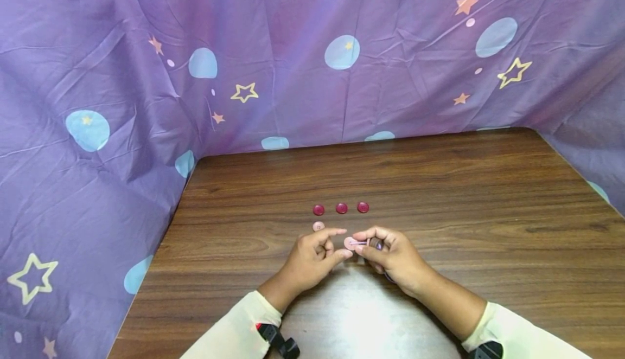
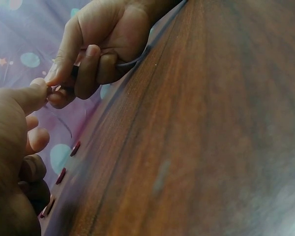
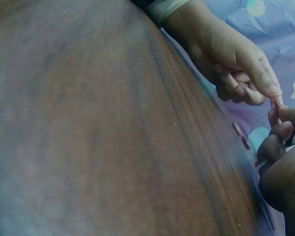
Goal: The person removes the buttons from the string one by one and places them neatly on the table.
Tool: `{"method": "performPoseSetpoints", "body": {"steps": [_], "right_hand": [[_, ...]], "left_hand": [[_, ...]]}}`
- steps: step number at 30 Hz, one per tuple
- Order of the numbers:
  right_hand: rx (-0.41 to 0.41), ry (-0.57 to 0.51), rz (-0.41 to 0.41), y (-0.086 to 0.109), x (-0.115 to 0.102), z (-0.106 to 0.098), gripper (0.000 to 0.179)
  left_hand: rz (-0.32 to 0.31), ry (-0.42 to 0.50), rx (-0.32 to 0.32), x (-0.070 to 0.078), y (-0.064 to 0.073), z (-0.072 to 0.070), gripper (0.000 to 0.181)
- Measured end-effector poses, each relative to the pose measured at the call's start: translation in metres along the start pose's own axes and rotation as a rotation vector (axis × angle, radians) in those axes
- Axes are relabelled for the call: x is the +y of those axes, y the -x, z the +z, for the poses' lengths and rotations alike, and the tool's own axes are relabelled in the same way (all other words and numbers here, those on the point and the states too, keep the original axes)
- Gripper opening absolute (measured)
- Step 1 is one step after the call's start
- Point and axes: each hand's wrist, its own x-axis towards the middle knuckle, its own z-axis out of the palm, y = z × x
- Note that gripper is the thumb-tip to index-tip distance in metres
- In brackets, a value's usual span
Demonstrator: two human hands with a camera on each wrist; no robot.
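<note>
Between the two hands, a pale pink button (image 1: 349, 243) is held above the table, with a thin strand across its face. My left hand (image 1: 304, 264) has its thumb at the button's lower rim and its forefinger at the upper rim. From the right side, my right hand (image 1: 397, 256) grips a thin purple cord (image 2: 130, 64), fingertips overlapping the button's edge. The cord trails out below its curled fingers, and part of it is hidden in the palm. Another pale pink button (image 1: 318, 226) lies flat just beyond the left hand.
Three dark red buttons, a left one (image 1: 318, 210), a middle one (image 1: 342, 207) and a right one (image 1: 363, 207), lie in a row on the brown wooden table (image 1: 488, 196). A purple curtain (image 1: 293, 50) with stars hangs along the back and sides.
</note>
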Motion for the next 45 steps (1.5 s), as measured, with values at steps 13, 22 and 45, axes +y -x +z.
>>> {"method": "performPoseSetpoints", "body": {"steps": [13,22,45], "right_hand": [[-0.027,0.018,0.002,0.001,0.0,-0.001,0.034],[-0.022,0.022,0.04,0.001,0.0016,-0.0017,0.033],[-0.007,0.036,0.017,0.0018,-0.0013,-0.0014,0.034]], "left_hand": [[0.005,0.003,0.004,0.0023,0.0009,0.0004,0.036],[0.046,0.031,0.009,-0.001,0.0007,0.002,0.03],[0.064,0.055,-0.018,0.0012,0.0017,0.0023,0.022]]}}
